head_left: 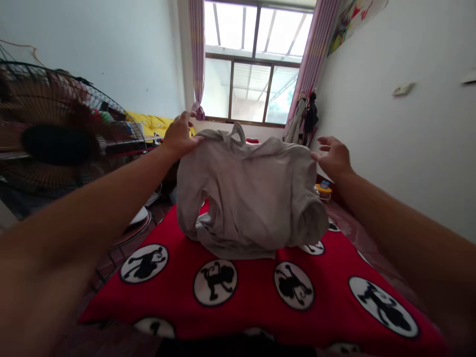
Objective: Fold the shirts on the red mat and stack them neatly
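A light grey T-shirt (256,193) hangs spread between my two hands, its lower part over the red cloth (256,287) with round monkey prints. My left hand (181,133) pinches the shirt at its left shoulder. At the opposite shoulder, the thumb and fingers of my right hand (333,157) grip the fabric edge. The collar stands up a little between the hands, and the short sleeve on the right hangs down with its opening towards me. Folds hide part of the shirt's lower left side.
A large wire-caged fan (59,141) stands close on the left, with a round stool (136,223) below it. Behind lie a yellow cloth (148,124) and a window (253,74) with purple curtains. Clothes (303,116) hang at the back right, near a small yellow stool (323,189).
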A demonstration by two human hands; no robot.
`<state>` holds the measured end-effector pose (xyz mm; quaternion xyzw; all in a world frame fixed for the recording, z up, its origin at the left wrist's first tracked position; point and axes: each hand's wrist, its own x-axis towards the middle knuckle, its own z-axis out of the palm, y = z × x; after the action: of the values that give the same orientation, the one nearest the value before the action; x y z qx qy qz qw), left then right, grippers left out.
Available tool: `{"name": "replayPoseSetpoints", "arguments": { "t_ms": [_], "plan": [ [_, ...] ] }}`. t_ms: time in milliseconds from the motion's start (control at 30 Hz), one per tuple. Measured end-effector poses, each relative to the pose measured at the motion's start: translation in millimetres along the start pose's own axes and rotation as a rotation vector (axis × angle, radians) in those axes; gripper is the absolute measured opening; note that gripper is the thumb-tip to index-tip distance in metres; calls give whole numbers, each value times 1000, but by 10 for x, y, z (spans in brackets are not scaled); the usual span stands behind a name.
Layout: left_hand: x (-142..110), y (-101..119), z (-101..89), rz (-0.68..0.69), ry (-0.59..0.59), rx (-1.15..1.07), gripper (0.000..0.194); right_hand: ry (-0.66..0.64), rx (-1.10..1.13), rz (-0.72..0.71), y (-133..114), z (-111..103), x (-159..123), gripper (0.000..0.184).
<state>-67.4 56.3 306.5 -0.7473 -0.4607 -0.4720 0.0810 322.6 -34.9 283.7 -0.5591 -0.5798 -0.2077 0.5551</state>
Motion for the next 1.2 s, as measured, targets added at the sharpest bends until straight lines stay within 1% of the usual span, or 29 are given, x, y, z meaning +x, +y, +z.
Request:
{"name": "replayPoseSetpoints", "arguments": {
  "t_ms": [33,67,100,133,200,267,333,367,400,467,533,600,667,733,800,833,900,967,1000,1100,1200],
  "plan": [
    [41,-37,134,6,116,16,53,39,-13,17,4,168,-16,27],
    [-16,-67,272,-22,172,-21,49,45,-16,36,10,308,-116,28],
    [-166,-93,416,-19,166,-45,44,32,-10,42,20,423,-299,28],
    [-395,-113,563,-3,134,-64,40,-18,11,40,32,513,-556,27],
    [-1012,-143,845,85,-2,-127,32,-249,118,76,62,621,-1218,23],
    [-1682,-168,1061,129,-115,-153,26,-441,157,142,84,636,-1916,20],
    [-2236,-206,1185,130,-229,-118,33,-585,128,149,94,591,-2472,20],
    [-2438,-232,1218,119,-280,-85,37,-621,99,159,96,562,-2667,21],
    [-2587,-262,1235,107,-317,-56,41,-652,70,156,95,536,-2804,22],
    [-2741,-327,1235,97,-365,-15,46,-710,24,119,81,510,-2933,27],
    [-2756,-394,1198,115,-390,-9,48,-789,-7,40,50,521,-2938,33],
    [-2705,-466,1138,149,-410,-11,51,-861,-38,-34,13,562,-2902,39],
    [-2640,-551,1069,180,-431,-2,57,-896,-76,-79,-10,617,-2863,40],
    [-2586,-640,1006,193,-461,25,64,-913,-90,-84,-12,664,-2809,38],
    [-2555,-705,962,198,-492,58,72,-894,-25,-11,-18,678,-2701,35],
    [-2548,-717,951,201,-504,74,76,-852,42,58,-35,667,-2616,33],
    [-2545,-689,958,212,-508,96,80,-706,209,230,-116,599,-2382,28],
    [-2547,-601,1003,210,-486,108,80,-540,375,385,-259,481,-2094,24],
    [-2543,-546,1036,204,-465,110,78,-481,459,437,-344,410,-1945,23],
    [-2497,-408,1141,154,-371,101,61,-380,658,513,-575,196,-1561,23],
    [-2383,-385,1181,48,-298,83,43,-295,721,519,-660,17,-1314,22]
  ]
}}
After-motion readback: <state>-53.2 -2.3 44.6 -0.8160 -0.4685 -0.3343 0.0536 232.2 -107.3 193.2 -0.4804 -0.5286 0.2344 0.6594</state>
